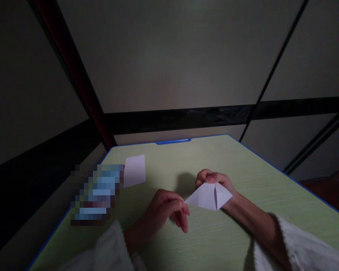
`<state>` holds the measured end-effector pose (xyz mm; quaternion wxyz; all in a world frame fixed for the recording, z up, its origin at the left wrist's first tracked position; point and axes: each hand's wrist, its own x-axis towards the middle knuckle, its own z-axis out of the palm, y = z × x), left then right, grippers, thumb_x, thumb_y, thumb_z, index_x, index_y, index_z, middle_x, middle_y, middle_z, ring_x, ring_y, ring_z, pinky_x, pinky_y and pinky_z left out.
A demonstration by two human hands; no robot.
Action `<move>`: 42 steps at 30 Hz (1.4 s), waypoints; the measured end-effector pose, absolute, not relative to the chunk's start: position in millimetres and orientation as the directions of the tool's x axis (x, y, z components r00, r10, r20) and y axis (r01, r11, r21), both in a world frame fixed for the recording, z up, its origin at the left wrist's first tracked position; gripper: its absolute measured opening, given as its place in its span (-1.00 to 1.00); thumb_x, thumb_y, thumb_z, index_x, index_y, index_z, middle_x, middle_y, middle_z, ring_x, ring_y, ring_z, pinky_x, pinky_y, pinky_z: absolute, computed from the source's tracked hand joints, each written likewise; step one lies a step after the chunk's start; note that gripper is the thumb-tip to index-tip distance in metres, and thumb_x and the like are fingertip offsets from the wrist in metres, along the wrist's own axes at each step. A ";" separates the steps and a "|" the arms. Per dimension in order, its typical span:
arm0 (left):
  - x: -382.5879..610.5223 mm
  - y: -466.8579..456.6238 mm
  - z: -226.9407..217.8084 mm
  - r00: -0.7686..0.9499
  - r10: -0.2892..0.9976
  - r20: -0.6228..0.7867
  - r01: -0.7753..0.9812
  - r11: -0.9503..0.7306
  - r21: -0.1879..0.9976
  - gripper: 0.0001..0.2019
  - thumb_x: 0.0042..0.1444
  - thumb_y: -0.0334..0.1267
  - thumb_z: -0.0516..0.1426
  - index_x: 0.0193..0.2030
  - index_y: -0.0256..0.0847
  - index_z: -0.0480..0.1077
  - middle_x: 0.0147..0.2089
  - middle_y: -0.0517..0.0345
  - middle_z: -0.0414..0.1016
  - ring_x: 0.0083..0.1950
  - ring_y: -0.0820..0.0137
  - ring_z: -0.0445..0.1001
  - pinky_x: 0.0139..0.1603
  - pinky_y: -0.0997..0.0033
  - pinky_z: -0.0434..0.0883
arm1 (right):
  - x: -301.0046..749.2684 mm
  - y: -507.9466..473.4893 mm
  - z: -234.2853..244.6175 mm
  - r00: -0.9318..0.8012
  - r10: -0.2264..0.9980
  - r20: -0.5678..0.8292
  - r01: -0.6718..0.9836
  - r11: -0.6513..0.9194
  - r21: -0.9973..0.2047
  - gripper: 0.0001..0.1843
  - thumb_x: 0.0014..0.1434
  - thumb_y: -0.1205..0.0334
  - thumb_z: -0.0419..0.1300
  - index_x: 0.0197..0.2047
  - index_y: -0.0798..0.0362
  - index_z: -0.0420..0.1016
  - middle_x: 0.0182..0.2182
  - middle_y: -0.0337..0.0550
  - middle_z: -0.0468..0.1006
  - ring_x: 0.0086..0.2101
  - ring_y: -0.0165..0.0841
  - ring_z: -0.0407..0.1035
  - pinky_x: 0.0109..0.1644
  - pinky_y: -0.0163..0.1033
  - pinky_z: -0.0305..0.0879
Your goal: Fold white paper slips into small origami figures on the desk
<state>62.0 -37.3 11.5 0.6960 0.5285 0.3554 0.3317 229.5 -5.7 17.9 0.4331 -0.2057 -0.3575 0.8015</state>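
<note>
A white folded paper [209, 196], shaped like a flat triangle with a centre crease, is held just above a pale green table [243, 165]. My left hand [165, 210] pinches its left tip between thumb and fingers. My right hand [214, 180] grips the paper's upper right part, fingers curled over the top edge and the palm hidden behind the paper. Both wrists wear white fuzzy sleeves.
A small white paper sheet [135, 170] lies flat at the table's far left. Beside it sits a blurred, pixelated object [96, 194]. The table has a blue rim [173, 141]. Dark wall panels and a reddish post [73, 64] stand behind.
</note>
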 end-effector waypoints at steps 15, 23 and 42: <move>62.9 -48.3 22.2 0.617 0.783 -0.082 -0.165 0.231 0.959 -0.77 -0.27 -0.15 0.19 -0.42 -0.19 0.47 -0.60 0.16 0.44 -0.60 0.41 0.43 -0.61 0.51 0.28 | 218.8 -14.7 12.1 -0.733 0.664 -0.148 -0.249 -0.465 -0.849 -0.87 -0.41 0.44 0.00 -0.71 0.23 0.36 -0.80 -0.27 0.31 -0.76 -0.55 0.11 -0.74 -0.47 -0.10; 61.1 -46.5 23.4 0.592 0.806 0.011 -0.169 0.111 0.979 -0.93 -0.22 -0.31 0.18 -0.62 -0.19 0.48 -0.62 0.15 0.44 -0.60 0.43 0.42 -0.63 0.54 0.25 | 221.6 -8.6 12.5 -0.776 0.630 -0.012 -0.346 -0.442 -0.827 -0.89 -0.40 0.43 0.00 -0.76 0.23 0.34 -0.82 -0.26 0.26 -0.77 -0.57 0.05 -0.73 -0.45 -0.13; 60.3 -34.8 21.3 0.276 0.956 0.103 -0.122 -0.071 0.990 -0.87 -0.17 -0.35 0.11 -0.63 -0.27 0.44 -0.55 0.15 0.38 -0.54 0.49 0.32 -0.63 0.58 0.31 | 218.2 -5.4 11.8 -0.550 0.834 -0.050 -0.357 -0.289 -0.888 -0.84 -0.15 0.28 0.20 -0.56 0.20 0.31 -0.68 -0.30 0.30 -0.68 -0.61 0.13 -0.66 -0.49 -0.04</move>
